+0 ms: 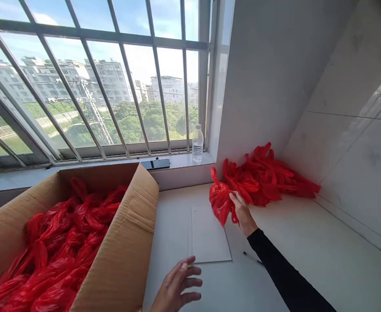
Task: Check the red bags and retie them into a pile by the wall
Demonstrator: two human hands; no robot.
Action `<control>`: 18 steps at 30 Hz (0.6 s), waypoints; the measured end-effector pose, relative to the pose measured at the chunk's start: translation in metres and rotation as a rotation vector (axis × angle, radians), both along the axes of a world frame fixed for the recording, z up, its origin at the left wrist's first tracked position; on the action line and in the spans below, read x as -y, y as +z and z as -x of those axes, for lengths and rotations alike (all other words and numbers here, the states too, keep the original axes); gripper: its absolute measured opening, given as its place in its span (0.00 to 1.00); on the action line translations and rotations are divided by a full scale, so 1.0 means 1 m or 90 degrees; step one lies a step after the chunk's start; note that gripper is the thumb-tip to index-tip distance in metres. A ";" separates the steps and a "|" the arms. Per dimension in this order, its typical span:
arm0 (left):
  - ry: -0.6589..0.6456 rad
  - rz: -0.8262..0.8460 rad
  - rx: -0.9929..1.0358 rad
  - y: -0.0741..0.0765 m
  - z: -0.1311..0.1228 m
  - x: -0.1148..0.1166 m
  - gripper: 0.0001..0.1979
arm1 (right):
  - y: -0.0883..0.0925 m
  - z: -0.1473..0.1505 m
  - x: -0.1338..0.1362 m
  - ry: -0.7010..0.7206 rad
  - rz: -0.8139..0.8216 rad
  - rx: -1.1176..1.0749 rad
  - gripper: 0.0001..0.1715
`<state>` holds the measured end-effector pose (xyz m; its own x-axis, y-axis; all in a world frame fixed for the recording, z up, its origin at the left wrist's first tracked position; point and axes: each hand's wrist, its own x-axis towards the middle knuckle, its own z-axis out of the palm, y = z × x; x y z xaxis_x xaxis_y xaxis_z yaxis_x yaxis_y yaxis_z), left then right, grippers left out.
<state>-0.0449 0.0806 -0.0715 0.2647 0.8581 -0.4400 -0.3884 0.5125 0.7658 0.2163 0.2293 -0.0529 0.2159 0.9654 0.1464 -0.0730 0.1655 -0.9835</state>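
My right hand (241,212) grips a knotted red plastic bag (220,198), held above the white surface in front of a pile of red bags (262,175) by the wall. Below it lies a white rectangular sheet or board (210,238). My left hand (181,286) hangs near the front edge of that sheet, fingers spread, with nothing in it. At the left, an open cardboard box (128,242) holds many red plastic bags (70,238).
A pen (252,258) lies right of the sheet, partly behind my right sleeve. On the windowsill stand a clear bottle (197,144) and a flat dark phone (156,164). A barred window (154,41) spans the back; walls close off the right.
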 end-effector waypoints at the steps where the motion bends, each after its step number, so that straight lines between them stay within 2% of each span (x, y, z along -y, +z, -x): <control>1: 0.019 0.010 0.042 -0.004 -0.014 -0.008 0.24 | 0.002 0.005 0.015 0.029 0.005 -0.037 0.21; 3: 0.037 0.006 0.111 -0.008 -0.040 -0.025 0.26 | 0.001 0.014 0.042 0.085 0.026 -0.099 0.21; 6: 0.114 -0.050 0.192 -0.012 -0.065 -0.045 0.23 | -0.013 0.022 0.069 0.187 0.087 -0.154 0.23; 8: 0.173 -0.079 0.217 -0.018 -0.069 -0.051 0.21 | -0.027 0.020 0.077 0.259 0.136 -0.171 0.33; 10: 0.188 -0.083 0.224 -0.026 -0.067 -0.050 0.22 | -0.042 0.018 0.077 0.305 0.167 -0.180 0.41; 11: 0.180 -0.081 0.225 -0.030 -0.064 -0.048 0.22 | -0.049 0.018 0.076 0.314 0.170 -0.181 0.40; 15: 0.127 -0.082 0.218 -0.041 -0.056 -0.036 0.18 | -0.071 0.030 0.071 0.339 0.134 -0.160 0.26; 18: 0.101 -0.089 0.199 -0.048 -0.057 -0.034 0.16 | -0.078 0.036 0.073 0.367 0.101 -0.144 0.25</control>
<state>0.0120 0.1150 -0.1194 0.2271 0.9452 -0.2344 -0.6810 0.3262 0.6557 0.1801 0.1563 -0.1309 -0.3359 0.9419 0.0033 -0.3150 -0.1091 -0.9428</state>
